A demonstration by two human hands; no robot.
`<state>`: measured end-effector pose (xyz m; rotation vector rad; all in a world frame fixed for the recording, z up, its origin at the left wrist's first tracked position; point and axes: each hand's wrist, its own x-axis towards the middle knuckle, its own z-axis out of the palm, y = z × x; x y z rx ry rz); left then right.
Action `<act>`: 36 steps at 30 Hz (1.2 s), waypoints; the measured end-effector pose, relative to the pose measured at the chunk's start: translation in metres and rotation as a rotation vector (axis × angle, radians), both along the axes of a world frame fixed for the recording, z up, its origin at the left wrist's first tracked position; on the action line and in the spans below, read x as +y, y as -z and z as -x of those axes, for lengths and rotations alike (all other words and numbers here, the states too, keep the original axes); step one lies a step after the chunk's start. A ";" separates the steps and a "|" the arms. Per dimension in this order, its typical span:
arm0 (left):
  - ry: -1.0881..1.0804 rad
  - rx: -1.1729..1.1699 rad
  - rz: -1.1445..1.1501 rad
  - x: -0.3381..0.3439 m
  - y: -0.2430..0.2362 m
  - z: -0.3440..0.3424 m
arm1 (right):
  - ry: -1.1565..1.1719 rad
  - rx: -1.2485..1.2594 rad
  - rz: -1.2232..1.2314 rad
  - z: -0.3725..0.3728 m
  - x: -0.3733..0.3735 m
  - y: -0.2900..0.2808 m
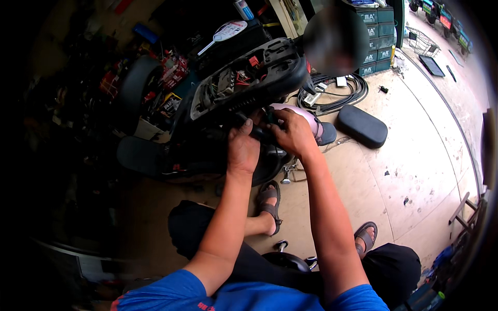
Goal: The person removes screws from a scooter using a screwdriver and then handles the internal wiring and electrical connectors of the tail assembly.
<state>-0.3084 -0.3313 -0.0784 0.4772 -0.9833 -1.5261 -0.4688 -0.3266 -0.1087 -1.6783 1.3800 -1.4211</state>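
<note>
Both forearms stretch forward, left hand (244,147) thumb-up, right hand (293,132) turned inward, fingers half curled at a dark part (263,136) between them; I cannot tell whether either grips it. Just beyond, the opened black scooter body (243,103) slants away rightward lengthwise; farther right, stacked green boxes (385,41) bear pale lettering.

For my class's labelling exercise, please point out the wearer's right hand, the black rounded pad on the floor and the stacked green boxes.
Right hand (294,130): head view, back of the hand.
Black rounded pad (362,126): head view, middle of its top.
Stacked green boxes (373,43): head view, face of a middle box.
</note>
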 end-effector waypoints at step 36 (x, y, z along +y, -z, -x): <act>-0.660 -0.090 -0.194 -0.013 0.005 0.045 | 0.037 -0.177 -0.127 -0.023 0.002 -0.007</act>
